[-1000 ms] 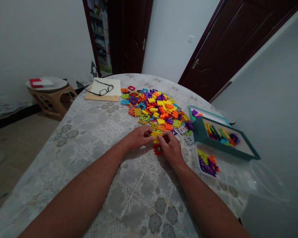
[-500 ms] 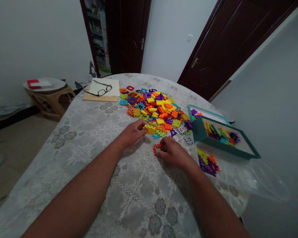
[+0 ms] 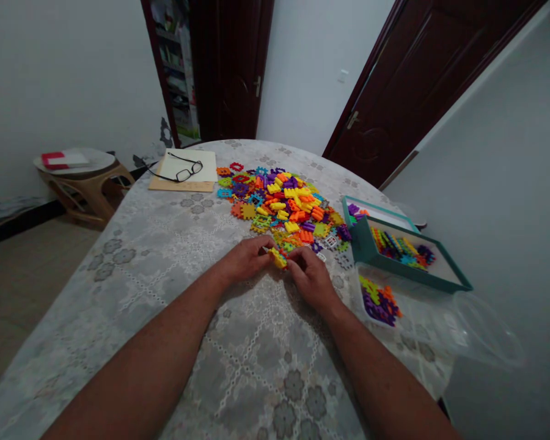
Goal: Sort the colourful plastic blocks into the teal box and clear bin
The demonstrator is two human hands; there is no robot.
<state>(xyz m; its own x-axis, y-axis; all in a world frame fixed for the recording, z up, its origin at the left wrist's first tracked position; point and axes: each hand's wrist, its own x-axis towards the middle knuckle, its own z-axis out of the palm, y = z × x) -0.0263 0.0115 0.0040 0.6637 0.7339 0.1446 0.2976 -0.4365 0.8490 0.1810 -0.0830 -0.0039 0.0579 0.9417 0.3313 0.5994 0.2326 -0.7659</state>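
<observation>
My left hand [image 3: 245,258] and my right hand [image 3: 310,276] meet at the near edge of a heap of coloured plastic interlocking pieces [image 3: 279,205] on a table with a lace-patterned cloth [image 3: 174,244]. Both hands pinch a small cluster of yellow and red pieces [image 3: 278,257] between their fingertips, just above the cloth. The fingers of both hands are closed around it.
A teal box [image 3: 396,263] holds stacked pieces at the right. A clear plastic container [image 3: 421,318] with purple, green and orange pieces sits in front of it. Glasses [image 3: 183,171] lie on papers at the far left. A low stool [image 3: 80,180] stands beside the table.
My right hand has lifted the red piece from the cloth and brought it to the yellow pieces in my left hand. The hands now meet again.
</observation>
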